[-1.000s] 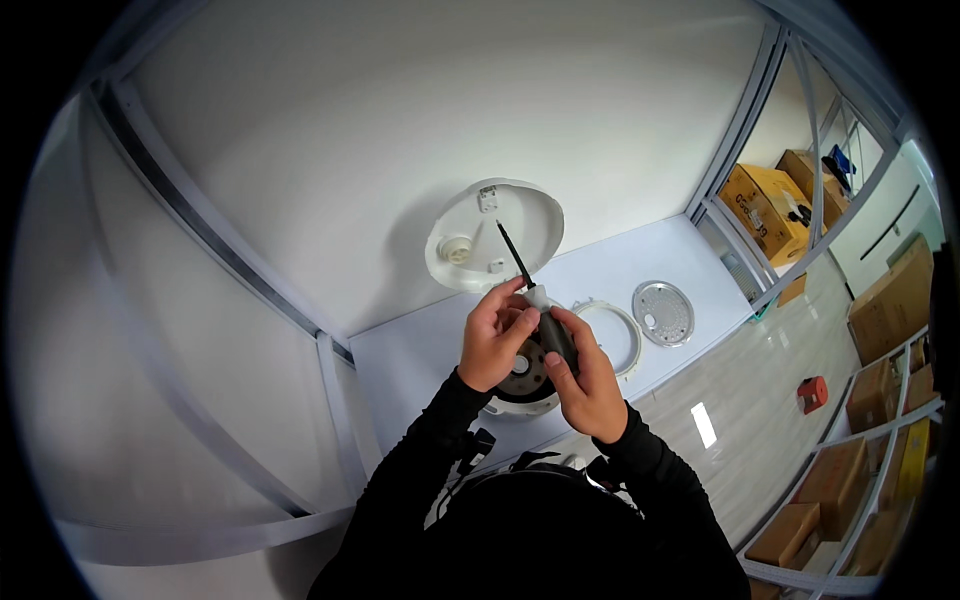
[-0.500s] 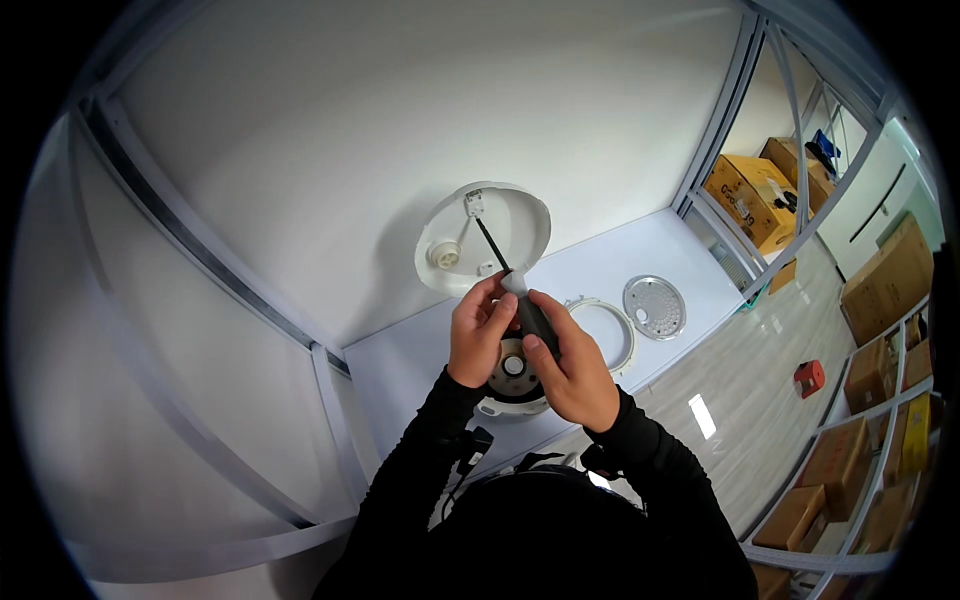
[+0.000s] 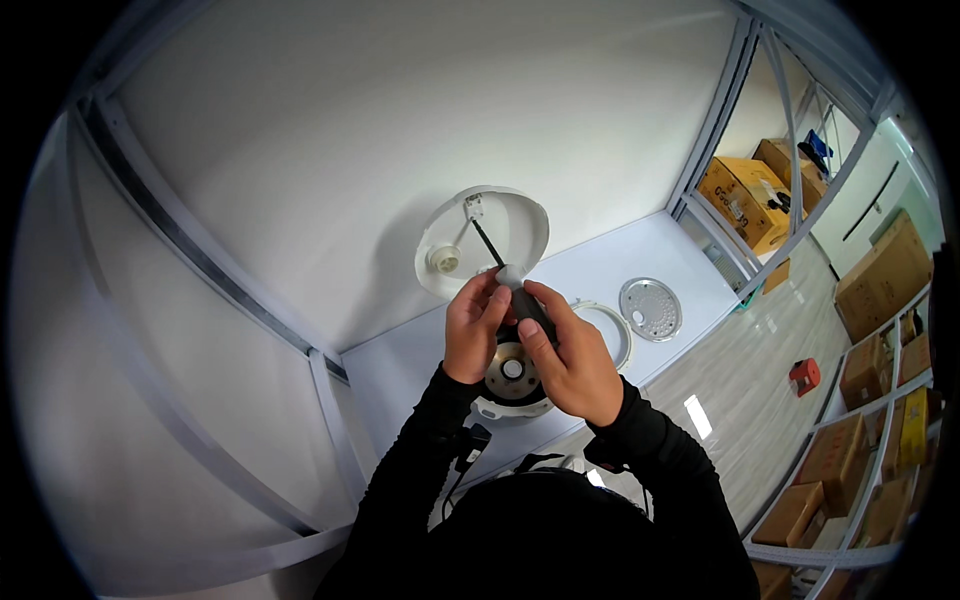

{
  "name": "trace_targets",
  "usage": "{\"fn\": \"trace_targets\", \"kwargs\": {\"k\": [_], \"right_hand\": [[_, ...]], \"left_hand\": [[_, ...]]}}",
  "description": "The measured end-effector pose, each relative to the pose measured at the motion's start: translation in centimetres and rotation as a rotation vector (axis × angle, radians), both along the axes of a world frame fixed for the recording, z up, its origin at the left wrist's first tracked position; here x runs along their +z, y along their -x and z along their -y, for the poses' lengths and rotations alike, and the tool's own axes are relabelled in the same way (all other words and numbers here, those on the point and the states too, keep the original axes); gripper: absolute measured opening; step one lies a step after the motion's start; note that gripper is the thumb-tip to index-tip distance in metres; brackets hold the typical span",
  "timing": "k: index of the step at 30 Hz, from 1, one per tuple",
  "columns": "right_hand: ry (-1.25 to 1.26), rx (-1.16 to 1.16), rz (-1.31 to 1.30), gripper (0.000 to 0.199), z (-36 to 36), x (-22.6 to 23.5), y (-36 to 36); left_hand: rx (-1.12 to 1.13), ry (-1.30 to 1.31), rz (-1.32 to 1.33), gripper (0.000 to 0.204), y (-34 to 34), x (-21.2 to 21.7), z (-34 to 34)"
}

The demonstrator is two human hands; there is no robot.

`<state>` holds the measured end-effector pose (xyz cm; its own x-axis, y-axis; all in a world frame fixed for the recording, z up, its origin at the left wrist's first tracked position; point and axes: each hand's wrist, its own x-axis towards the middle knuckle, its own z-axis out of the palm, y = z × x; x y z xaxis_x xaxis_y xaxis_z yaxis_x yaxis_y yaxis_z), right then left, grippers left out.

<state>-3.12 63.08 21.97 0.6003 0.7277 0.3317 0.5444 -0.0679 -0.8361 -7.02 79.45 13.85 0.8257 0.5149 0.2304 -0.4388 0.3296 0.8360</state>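
Note:
Both my hands are closed around a screwdriver (image 3: 533, 312) with a grey and dark handle. My left hand (image 3: 472, 335) pinches the front of the handle near the shaft. My right hand (image 3: 582, 362) wraps the rear of the grip, thumb along it. The thin dark shaft points up and away, its tip at or close to a small fitting (image 3: 473, 206) at the top of a raised white lid (image 3: 515, 225). Below my hands is the white rice cooker body (image 3: 505, 409), partly hidden, with a round metal heating plate (image 3: 502, 388) inside.
On the white table (image 3: 590, 265) to the right lie a white ring (image 3: 627, 345) and a perforated metal disc (image 3: 650, 310). A black plug with a cord (image 3: 472, 447) is near my left forearm. Cardboard boxes (image 3: 835, 455) fill shelves at far right; a red object (image 3: 804, 377) is on the floor.
The view has shifted slightly. My hands and the screwdriver have moved a little up and left in the picture; both keep their grip, and the tip stays by the lid's fitting.

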Motion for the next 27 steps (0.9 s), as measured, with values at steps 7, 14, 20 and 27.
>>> {"fn": "trace_targets", "kwargs": {"k": [7,14,20,27], "right_hand": [[0.080,0.045,0.068,0.053,-0.3,1.1,-1.1],[0.099,0.126,-0.091,0.063,0.1,2.8,-1.3],[0.162,-0.018,0.551,0.067,0.3,2.3,-0.9],[0.260,-0.089,0.636,0.059,0.0,2.7,-0.2]], "left_hand": [[-0.154,0.203,0.035,0.044,-0.2,0.7,-0.8],[-0.281,0.321,0.165,0.039,-1.3,-0.9,-1.4],[-0.352,0.391,0.206,0.041,-1.6,-1.1,-1.2],[-0.307,0.411,0.153,0.045,-0.9,1.3,-0.3]]}}
